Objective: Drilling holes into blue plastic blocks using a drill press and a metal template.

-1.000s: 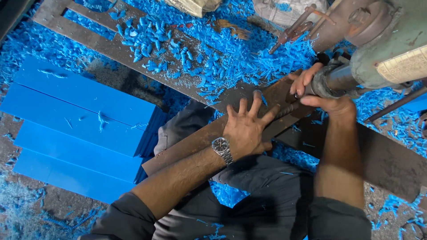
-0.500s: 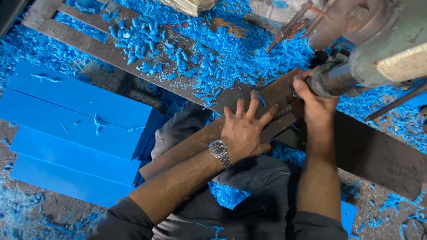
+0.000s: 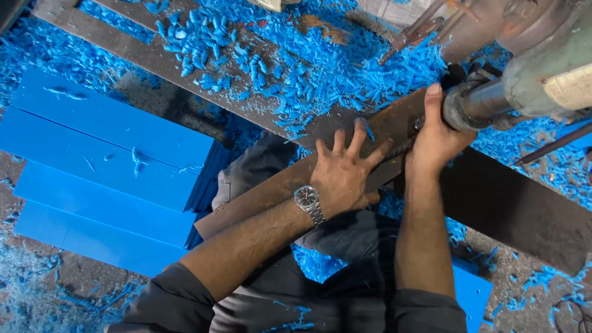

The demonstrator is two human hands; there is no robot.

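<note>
My left hand (image 3: pixel 345 172), with a steel wristwatch (image 3: pixel 308 201) on the wrist, lies flat with fingers spread on a long brown board (image 3: pixel 259 197) that runs diagonally across my lap. My right hand (image 3: pixel 436 137) reaches up to the dark metal spindle (image 3: pixel 478 105) of a green machine (image 3: pixel 555 61), its fingers wrapped round the end of that spindle just above the board's far end.
A stack of flat blue plastic slabs (image 3: pixel 105 166) lies to the left. Blue shavings (image 3: pixel 296 55) cover the floor and a dark metal rail (image 3: pixel 172 65). A wide dark plate (image 3: pixel 518 209) slopes down to the right. Thin metal rods (image 3: pixel 419 28) stick out near the machine.
My right hand has risen from the board's end onto the spindle and stretched upward. The left hand stays pressed on the board. The view has shifted slightly.
</note>
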